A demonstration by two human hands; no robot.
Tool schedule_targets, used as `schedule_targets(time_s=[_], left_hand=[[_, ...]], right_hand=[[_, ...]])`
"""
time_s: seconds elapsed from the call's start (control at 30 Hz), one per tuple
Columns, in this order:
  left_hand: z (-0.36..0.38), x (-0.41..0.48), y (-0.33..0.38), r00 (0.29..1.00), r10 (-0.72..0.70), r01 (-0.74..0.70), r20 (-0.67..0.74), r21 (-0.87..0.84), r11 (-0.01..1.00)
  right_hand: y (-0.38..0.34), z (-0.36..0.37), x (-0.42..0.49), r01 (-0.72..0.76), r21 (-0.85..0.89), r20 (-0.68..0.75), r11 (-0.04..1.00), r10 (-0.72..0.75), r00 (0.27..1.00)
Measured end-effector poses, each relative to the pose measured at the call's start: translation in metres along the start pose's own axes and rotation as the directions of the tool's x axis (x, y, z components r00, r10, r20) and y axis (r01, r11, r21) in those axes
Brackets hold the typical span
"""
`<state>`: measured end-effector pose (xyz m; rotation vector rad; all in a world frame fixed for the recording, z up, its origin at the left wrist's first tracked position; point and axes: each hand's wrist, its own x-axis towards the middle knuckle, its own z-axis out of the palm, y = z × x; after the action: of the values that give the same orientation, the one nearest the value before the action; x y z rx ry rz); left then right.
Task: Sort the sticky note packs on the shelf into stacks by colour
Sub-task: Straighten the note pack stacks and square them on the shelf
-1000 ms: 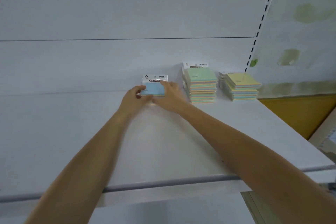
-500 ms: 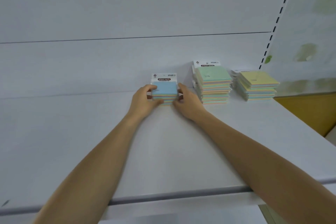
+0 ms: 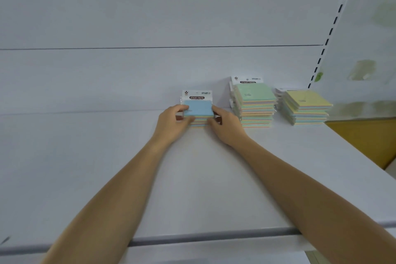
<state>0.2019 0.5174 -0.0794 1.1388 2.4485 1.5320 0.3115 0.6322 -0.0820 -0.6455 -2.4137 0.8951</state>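
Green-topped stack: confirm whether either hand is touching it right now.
No. Both the left hand and right hand grip the blue-topped stack; the green-topped stack stands apart, untouched.

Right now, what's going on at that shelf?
A person is squaring up the blue-topped stack of sticky note packs on the white shelf, left hand and right hand pressed to its sides. To its right stand a green-topped stack and a yellow-topped stack, both untouched.
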Motion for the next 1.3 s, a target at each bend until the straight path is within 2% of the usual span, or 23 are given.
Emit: schedule_targets(time_s=[0.47, 0.6, 0.7, 0.8, 0.83, 0.9, 1.0, 1.1, 1.2, 1.3], left_hand=[[-0.001, -0.002, 0.000, 0.999, 0.008, -0.009, 0.039, 0.025, 1.000], [-0.002, -0.005, 0.006, 0.999, -0.037, 0.036, 0.029, 0.028, 0.999], [-0.005, -0.005, 0.016, 0.998, 0.018, -0.009, -0.067, 0.132, 0.991], [-0.010, -0.004, 0.037, 0.965, 0.120, -0.105, -0.235, 0.073, 0.992], [-0.009, -0.004, 0.046, 0.956, 0.173, -0.160, -0.238, 0.072, 0.984], [0.000, -0.002, 0.066, 0.952, 0.265, -0.253, -0.154, 0.094, 0.963], [0.029, -0.001, 0.099, 0.971, 0.237, -0.238, 0.017, 0.065, 0.969], [0.067, -0.002, 0.115, 0.994, 0.068, -0.069, 0.090, 0.007, 0.998], [0.095, -0.002, 0.116, 0.999, -0.033, 0.034, 0.025, -0.022, 0.999], [0.106, -0.001, 0.113, 0.998, -0.035, 0.030, -0.050, -0.091, 0.995]], right_hand=[[-0.002, -0.003, 0.001, -0.024, 0.062, 0.007, 0.998, 0.024, 1.000], [-0.006, -0.003, -0.004, -0.092, 0.068, -0.081, 0.993, 0.097, 0.992], [-0.019, -0.007, -0.016, 0.036, -0.029, -0.235, 0.999, -0.042, 0.971], [-0.040, -0.026, -0.024, 0.270, -0.068, -0.372, 0.961, -0.275, 0.887], [-0.045, -0.038, -0.022, 0.327, -0.070, -0.398, 0.942, -0.327, 0.857], [-0.045, -0.068, -0.018, 0.376, -0.076, -0.432, 0.924, -0.370, 0.822], [-0.017, -0.103, -0.015, 0.317, -0.091, -0.477, 0.944, -0.320, 0.818], [0.017, -0.110, -0.017, 0.122, -0.063, -0.394, 0.991, -0.137, 0.909], [0.041, -0.106, -0.017, -0.029, -0.052, -0.258, 0.998, 0.015, 0.966], [0.051, -0.103, -0.019, -0.029, 0.029, -0.219, 0.999, 0.035, 0.975]])
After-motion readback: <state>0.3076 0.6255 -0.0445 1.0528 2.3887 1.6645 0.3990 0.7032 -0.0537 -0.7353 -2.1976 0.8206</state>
